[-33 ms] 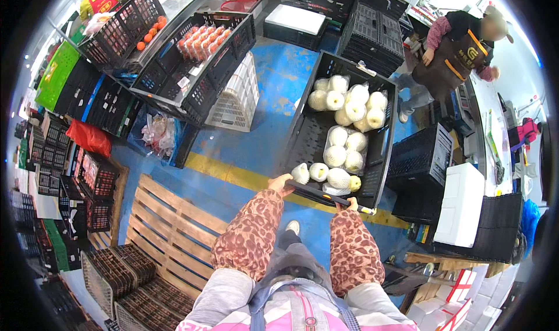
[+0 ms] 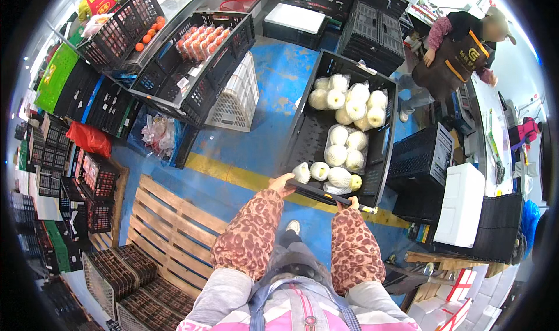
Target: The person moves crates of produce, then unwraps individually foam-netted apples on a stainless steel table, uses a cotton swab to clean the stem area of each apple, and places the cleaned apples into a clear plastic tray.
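Note:
A black plastic crate (image 2: 307,134) is in front of me. Its near rim is in both my hands. My left hand (image 2: 282,185) is closed round the near left corner, and my right hand (image 2: 347,204) grips the same rim further right. Inside lie pale round fruits in white foam nets. Several clear-wrapped packs (image 2: 346,148) of them fill the far and right parts. A few fruits (image 2: 319,171) sit in a row along the near side, one of them yellowish at its end. The crate's floor shows black on the left.
A wooden pallet (image 2: 169,220) lies at lower left, near stacked brown crates (image 2: 152,299). Crates of orange-red fruit (image 2: 201,42) stand at far left. A white foam box (image 2: 460,206) and black crates (image 2: 420,156) are on the right. A co-worker in a dark apron (image 2: 454,63) stands beyond them.
My hands and the crate look the same. The co-worker's hand at the right has dropped slightly.

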`<state>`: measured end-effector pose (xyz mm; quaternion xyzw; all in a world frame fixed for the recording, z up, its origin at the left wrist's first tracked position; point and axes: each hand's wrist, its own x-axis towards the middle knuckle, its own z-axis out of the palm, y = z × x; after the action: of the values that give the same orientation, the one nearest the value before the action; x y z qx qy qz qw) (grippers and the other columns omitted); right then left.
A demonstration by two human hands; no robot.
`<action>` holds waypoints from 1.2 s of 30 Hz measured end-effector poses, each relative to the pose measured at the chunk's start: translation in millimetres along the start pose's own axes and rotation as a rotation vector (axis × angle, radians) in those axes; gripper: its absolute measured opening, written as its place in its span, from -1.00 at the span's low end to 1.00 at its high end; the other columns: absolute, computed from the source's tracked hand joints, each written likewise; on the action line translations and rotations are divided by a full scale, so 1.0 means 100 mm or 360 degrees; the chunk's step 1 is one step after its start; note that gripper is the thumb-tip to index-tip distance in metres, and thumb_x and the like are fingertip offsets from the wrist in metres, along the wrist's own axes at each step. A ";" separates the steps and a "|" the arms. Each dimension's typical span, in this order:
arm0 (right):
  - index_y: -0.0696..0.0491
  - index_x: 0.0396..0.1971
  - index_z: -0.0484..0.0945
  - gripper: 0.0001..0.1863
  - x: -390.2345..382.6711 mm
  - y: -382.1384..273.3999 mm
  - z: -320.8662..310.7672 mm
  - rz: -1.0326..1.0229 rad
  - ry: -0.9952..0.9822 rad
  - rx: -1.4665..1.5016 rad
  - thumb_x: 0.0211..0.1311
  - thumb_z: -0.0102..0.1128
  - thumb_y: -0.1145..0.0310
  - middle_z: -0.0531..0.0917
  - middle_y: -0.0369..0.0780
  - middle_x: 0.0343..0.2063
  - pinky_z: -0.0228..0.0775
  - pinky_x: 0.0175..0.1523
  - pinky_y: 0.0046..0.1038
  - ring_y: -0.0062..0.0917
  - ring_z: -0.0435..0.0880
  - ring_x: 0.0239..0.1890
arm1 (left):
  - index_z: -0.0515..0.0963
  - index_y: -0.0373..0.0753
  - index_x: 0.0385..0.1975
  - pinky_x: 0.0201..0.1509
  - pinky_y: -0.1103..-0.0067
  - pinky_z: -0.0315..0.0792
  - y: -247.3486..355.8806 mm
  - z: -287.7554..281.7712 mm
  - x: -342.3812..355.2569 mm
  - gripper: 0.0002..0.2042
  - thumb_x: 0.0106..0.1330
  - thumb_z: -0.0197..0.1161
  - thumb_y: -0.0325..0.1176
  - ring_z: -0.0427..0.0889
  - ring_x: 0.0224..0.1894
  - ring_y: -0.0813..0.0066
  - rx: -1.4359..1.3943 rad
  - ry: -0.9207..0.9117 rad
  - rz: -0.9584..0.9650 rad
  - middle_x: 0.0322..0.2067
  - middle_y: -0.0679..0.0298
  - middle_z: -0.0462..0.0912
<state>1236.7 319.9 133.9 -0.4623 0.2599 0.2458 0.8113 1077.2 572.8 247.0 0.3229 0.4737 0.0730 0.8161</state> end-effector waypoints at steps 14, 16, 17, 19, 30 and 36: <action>0.03 -0.51 0.41 -0.65 0.09 -0.22 -0.02 0.0077 0.0205 0.0074 -0.01 0.14 0.02 0.53 -0.20 -0.46 0.53 -0.19 -0.15 -0.30 0.55 -0.37 | 0.56 -0.31 -0.33 -0.46 0.59 0.44 1.00 -2.23 -0.24 -0.79 0.23 0.30 -0.27 0.52 -0.54 0.60 0.0867 0.0764 0.0799 -0.55 0.31 0.59; 0.03 -0.44 0.43 -0.61 -0.16 -0.30 0.33 0.0015 0.0377 0.0077 0.01 0.18 -0.02 0.54 -0.20 -0.45 0.52 -0.19 -0.18 -0.30 0.56 -0.38 | 0.53 -0.31 -0.45 -0.49 0.56 0.39 1.61 -2.35 -0.24 -0.77 0.22 0.31 -0.25 0.48 -0.58 0.59 0.1226 0.0792 0.1013 -0.63 0.27 0.54; 0.04 -0.38 0.44 -0.59 -0.32 -0.39 0.46 -0.0063 0.0600 -0.0014 0.01 0.21 -0.01 0.55 -0.19 -0.41 0.51 -0.17 -0.17 -0.29 0.56 -0.34 | 0.51 -0.31 -0.51 -0.50 0.55 0.36 1.86 -2.40 -0.32 -0.75 0.22 0.31 -0.25 0.47 -0.60 0.59 0.1391 0.0829 0.1026 -0.68 0.26 0.52; 0.06 -0.25 0.47 -0.54 -0.53 -0.51 0.80 -0.0212 0.1008 -0.0198 0.00 0.26 0.01 0.57 -0.16 -0.34 0.51 -0.13 -0.17 -0.26 0.58 -0.28 | 0.43 -0.31 -0.62 -0.57 0.51 0.27 2.44 -2.37 -0.35 -0.69 0.21 0.31 -0.24 0.38 -0.68 0.57 0.1473 0.0791 0.1212 -0.76 0.22 0.41; 0.15 0.11 0.40 -0.52 0.27 -0.71 2.35 -0.1579 0.1362 -0.0635 0.17 0.20 0.44 0.52 -0.08 0.04 0.33 0.19 -0.31 -0.34 0.49 0.08 | 0.28 -0.29 -0.74 -0.67 0.57 0.12 4.16 -2.28 -0.15 -0.66 0.17 0.30 -0.44 0.18 -0.77 0.60 0.1443 0.0872 0.1725 -0.83 0.26 0.22; 0.17 0.06 0.41 -0.59 1.51 -0.78 4.91 -0.1461 0.0239 -0.0668 0.17 0.14 0.56 0.56 -0.12 -0.07 0.37 0.16 -0.39 -0.42 0.52 -0.01 | 0.42 -0.19 -0.68 -0.39 0.38 0.40 4.60 -2.57 0.17 -0.83 0.06 0.27 -0.51 0.51 -0.48 0.16 0.1771 0.1770 0.1925 -0.60 0.20 0.49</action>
<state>1494.2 739.9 299.6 -0.6983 0.0326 -0.1230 0.7044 961.5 1056.9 421.0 0.7671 0.5115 0.3855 0.0352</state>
